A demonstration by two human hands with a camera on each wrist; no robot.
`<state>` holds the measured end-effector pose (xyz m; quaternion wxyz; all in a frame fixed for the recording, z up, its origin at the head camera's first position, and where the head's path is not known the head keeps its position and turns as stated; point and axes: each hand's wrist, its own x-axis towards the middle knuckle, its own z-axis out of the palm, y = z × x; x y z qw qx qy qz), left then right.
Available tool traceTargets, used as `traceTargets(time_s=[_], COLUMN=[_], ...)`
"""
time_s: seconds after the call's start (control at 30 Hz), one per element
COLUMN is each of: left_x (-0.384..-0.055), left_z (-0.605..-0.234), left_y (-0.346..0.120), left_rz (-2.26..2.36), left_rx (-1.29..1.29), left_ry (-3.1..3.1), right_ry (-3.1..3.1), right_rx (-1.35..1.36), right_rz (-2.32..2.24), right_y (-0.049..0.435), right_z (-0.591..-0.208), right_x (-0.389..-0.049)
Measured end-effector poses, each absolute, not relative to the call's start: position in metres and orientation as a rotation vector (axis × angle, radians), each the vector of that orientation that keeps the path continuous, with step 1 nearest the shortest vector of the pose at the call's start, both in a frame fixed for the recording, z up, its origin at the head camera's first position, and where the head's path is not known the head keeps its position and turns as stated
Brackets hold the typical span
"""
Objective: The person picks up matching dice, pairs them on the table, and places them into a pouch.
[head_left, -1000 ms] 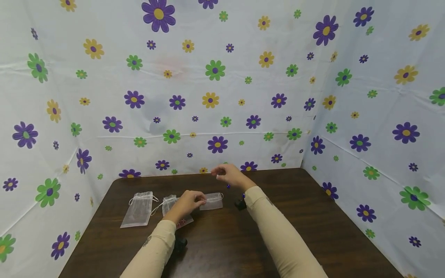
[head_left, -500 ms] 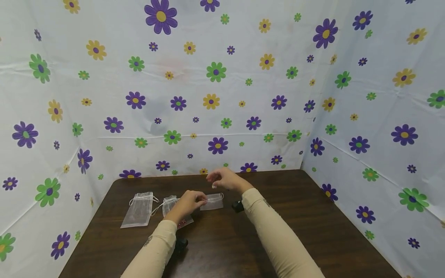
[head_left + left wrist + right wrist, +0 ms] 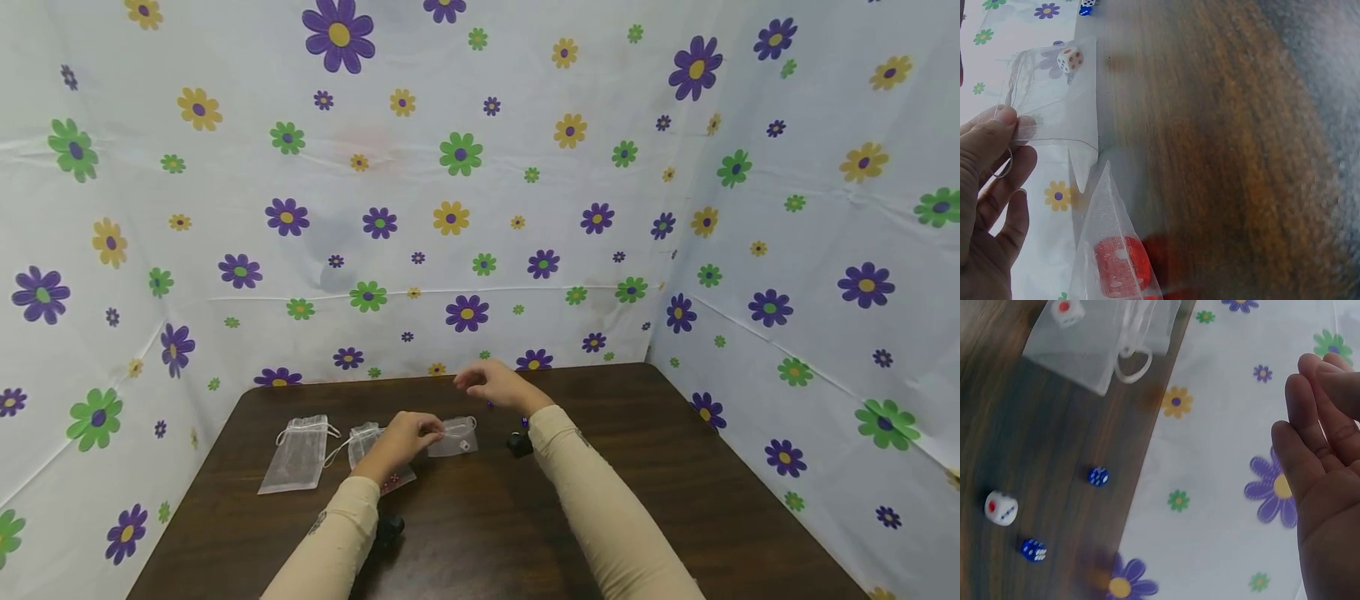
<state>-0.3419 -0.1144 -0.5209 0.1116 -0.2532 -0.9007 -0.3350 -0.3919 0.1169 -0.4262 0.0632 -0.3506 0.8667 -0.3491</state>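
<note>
My left hand (image 3: 411, 435) pinches the top edge of a small sheer white drawstring bag (image 3: 1054, 106) between thumb and fingertips. Inside that bag, toward its bottom end, is a white die (image 3: 1070, 60) with coloured pips, also seen through the mesh in the head view. My right hand (image 3: 491, 383) hovers beyond and to the right of the bag, its fingers loosely bent with nothing between them. Below it on the table lie two blue dice (image 3: 1098, 475) and a white die (image 3: 1001, 508).
A second sheer bag (image 3: 1100, 212) holds red dice (image 3: 1122, 265); my left hand partly covers it in the head view. Farther left, another sheer bag (image 3: 296, 457) lies flat on the dark wooden table (image 3: 480, 533). Flower-printed cloth (image 3: 405, 192) hangs behind.
The white die that was at my right fingertips is now in the bag. My right hand first moved left toward the bag, then back right. My left hand has kept its hold.
</note>
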Motion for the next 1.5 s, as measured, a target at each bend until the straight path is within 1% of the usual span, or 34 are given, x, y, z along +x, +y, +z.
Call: traceTargets(time_s=[0.2,0.5,0.63,0.8,1.0,1.1,1.3,1.5], left_x=[-0.341,-0.342,-0.341,-0.341,-0.341,-0.341,-0.341,-0.341], left_z=[-0.521,-0.524,-0.525,-0.525,-0.525,-0.525,-0.526,-0.528], left_y=[-0.115,-0.116,-0.117,-0.117,-0.118,-0.118,-0.118,-0.119], left_rz=[-0.97,-0.967,-0.974,-0.964,-0.961,-0.956,-0.969,-0.971], left_rx=[-0.724,-0.726,-0.74,-0.736,-0.723,-0.728,-0.713,-0.725], left_ry=[-2.649,-2.66,-2.644,-2.659,-2.675,-2.673,-2.674,-2.672], right_ry=[2.618,2.601,2.586,2.578,2.59,2.603,2.633,2.69], right_rx=[-0.947,-0.791,-0.718,-0.707,-0.744,-0.783,-0.767,-0.82], right_rz=[-1.142,-1.143,-1.148,-1.13,-1.136,-1.137,-1.124,-1.032], right_y=[0.14,0.177,0.187,0.192,0.193,0.193,0.191,0.183], right_z=[-0.44,-0.488,-0.507,-0.522,-0.528,-0.527,-0.526,-0.523], right_x=[-0.395,-0.398,-0.397,-0.396,-0.394,-0.393,-0.392,-0.395])
